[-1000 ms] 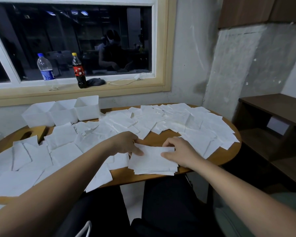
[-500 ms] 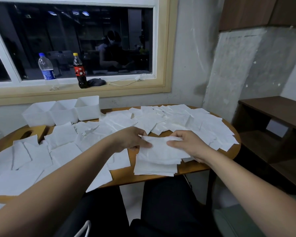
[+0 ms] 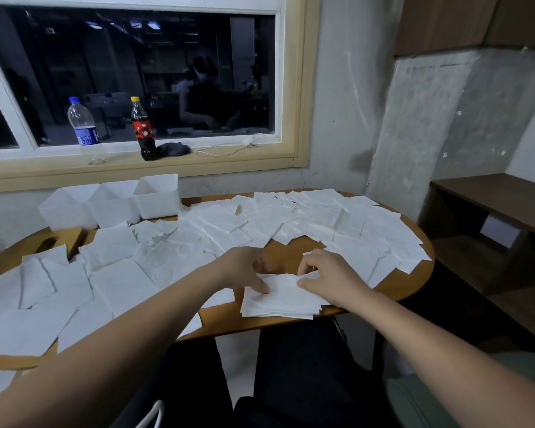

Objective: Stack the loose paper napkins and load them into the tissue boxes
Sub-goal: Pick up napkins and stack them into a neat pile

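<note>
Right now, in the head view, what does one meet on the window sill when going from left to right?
clear water bottle → cola bottle → dark cloth → white cable with its plug

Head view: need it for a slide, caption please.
Left hand and right hand on the napkin stack, loose napkins covering the table.

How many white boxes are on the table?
3, in a row at the table's far-left end: left box, middle box, right box. Another may hide beyond the picture's left side.
</note>
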`<state>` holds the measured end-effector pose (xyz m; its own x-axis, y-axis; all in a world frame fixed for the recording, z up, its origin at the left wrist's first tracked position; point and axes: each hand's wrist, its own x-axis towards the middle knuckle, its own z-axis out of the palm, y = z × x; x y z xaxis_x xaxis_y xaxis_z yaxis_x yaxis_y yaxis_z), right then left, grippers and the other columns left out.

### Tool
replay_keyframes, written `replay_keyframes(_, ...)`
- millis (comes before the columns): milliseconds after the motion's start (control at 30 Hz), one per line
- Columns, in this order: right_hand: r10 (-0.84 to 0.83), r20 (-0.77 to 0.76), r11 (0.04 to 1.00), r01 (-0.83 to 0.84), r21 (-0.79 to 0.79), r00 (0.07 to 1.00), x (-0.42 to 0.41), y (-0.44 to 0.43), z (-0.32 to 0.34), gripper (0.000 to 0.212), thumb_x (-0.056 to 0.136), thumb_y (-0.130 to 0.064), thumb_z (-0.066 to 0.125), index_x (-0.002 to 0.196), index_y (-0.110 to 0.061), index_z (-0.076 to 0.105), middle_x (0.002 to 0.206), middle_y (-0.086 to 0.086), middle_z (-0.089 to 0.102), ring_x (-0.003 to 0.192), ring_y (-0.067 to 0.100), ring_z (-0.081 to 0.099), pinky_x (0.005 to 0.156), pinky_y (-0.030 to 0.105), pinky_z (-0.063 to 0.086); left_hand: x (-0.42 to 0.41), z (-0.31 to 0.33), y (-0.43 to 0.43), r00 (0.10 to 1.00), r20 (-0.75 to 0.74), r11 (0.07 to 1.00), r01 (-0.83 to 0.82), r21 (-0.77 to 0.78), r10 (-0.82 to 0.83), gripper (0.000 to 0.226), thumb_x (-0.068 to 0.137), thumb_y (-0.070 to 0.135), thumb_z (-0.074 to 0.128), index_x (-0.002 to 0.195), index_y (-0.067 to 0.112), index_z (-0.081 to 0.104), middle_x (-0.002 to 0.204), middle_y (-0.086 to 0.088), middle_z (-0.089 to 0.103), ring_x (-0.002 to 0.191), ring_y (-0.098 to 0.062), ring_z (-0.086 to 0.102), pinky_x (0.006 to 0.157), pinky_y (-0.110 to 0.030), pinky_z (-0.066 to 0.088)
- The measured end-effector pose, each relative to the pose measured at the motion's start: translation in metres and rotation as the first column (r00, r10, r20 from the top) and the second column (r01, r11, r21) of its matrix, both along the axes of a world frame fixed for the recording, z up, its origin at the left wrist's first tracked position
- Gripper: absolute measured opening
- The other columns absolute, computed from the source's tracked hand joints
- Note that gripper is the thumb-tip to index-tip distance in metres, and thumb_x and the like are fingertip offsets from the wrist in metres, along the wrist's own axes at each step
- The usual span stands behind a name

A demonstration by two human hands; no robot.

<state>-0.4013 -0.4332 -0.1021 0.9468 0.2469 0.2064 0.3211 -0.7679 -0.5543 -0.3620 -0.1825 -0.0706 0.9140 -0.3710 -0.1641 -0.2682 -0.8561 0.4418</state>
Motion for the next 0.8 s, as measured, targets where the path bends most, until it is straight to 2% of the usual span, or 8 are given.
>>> replay_keyframes(167,0.006,0.057,0.997,-0.01,0.076,0.998,-0.001,-0.002,0.012,0.016,0.088,-0.025,0.081,0.078,-0.032,0.071,0.092,-0.012,0.068,0.093,0.003,0.063,0.085,0.033,0.054,0.0,0.003,-0.004,0.989,0.073,0.99,0.133,-0.054,-0.129,0.033,0.09,0.037,0.087,0.121,0.034,0.077,0.119,0.008,0.062,0.11,-0.014,0.06,0.097,-0.027,0.054)
replay_keyframes(300,0.013,-0.047,0.967,0.0,0.254,0.999,0.0,-0.002,0.03,0.009,0.09,-0.028,0.083,0.084,-0.029,0.076,0.095,-0.017,0.076,0.094,0.001,0.068,0.085,0.028,0.054,0.003,0.008,-0.002,0.997,0.031,0.961,0.071,-0.268,-0.065,0.01,0.1,0.035,0.077,0.103,0.025,0.077,0.102,0.006,0.073,0.098,-0.017,0.068,0.079,-0.023,0.054)
replay_keyframes(367,0.024,-0.101,0.932,0.015,0.361,0.995,0.001,0.0,0.033,0.009,0.09,-0.025,0.085,0.087,-0.021,0.077,0.096,-0.011,0.078,0.095,0.006,0.072,0.086,0.029,0.055,0.005,0.014,0.002,1.0,-0.015,0.929,0.015,-0.37,-0.022,0.01,0.101,0.033,0.076,0.101,0.023,0.077,0.101,0.005,0.075,0.099,-0.017,0.07,0.08,-0.023,0.054)
replay_keyframes(433,0.021,-0.178,0.899,0.059,0.434,0.984,0.001,0.002,0.032,0.013,0.09,-0.024,0.085,0.09,-0.015,0.077,0.095,-0.003,0.08,0.093,0.012,0.075,0.079,0.03,0.057,0.006,0.02,0.008,0.998,-0.065,0.91,-0.033,-0.414,0.007,0.013,0.1,0.035,0.076,0.105,0.023,0.08,0.106,0.006,0.076,0.104,-0.015,0.07,0.084,-0.022,0.052)
replay_keyframes(500,0.003,-0.241,0.903,0.101,0.418,0.971,0.0,0.005,0.027,0.016,0.091,-0.025,0.085,0.093,-0.012,0.076,0.093,0.002,0.08,0.075,0.008,0.072,0.061,0.029,0.055,0.011,0.019,0.012,0.995,-0.099,0.923,-0.048,-0.382,0.011,0.016,0.099,0.037,0.078,0.107,0.024,0.08,0.108,0.007,0.075,0.105,-0.014,0.068,0.083,-0.021,0.05)
replay_keyframes(567,-0.024,-0.256,0.927,0.118,0.357,0.966,0.001,0.006,0.019,0.017,0.091,-0.026,0.084,0.093,-0.012,0.074,0.094,0.005,0.078,0.058,0.004,0.065,0.052,0.026,0.05,0.013,0.013,0.013,0.993,-0.115,0.956,-0.042,-0.292,0.009,0.018,0.097,0.038,0.08,0.107,0.024,0.079,0.109,0.006,0.073,0.104,-0.014,0.065,0.082,-0.021,0.049)
replay_keyframes(667,-0.083,-0.23,0.966,0.136,0.222,0.97,0.002,0.008,0.007,0.014,0.09,-0.027,0.084,0.09,-0.019,0.072,0.094,-0.001,0.074,0.061,0.009,0.068,0.053,0.026,0.053,0.017,-0.003,0.013,0.995,-0.103,0.986,-0.022,-0.166,0.005,0.019,0.094,0.038,0.084,0.104,0.023,0.08,0.11,0.004,0.073,0.106,-0.019,0.065,0.085,-0.025,0.051)
replay_keyframes(800,-0.149,-0.147,0.984,0.162,0.078,0.978,-0.003,0.01,-0.001,0.014,0.088,-0.029,0.084,0.089,-0.024,0.07,0.078,-0.007,0.065,0.068,0.007,0.062,0.068,0.027,0.053,0.015,-0.009,0.011,0.996,-0.093,0.997,-0.009,-0.072,0.002,0.025,0.087,0.039,0.089,0.104,0.023,0.077,0.111,0.002,0.071,0.104,-0.02,0.066,0.09,-0.035,0.058)
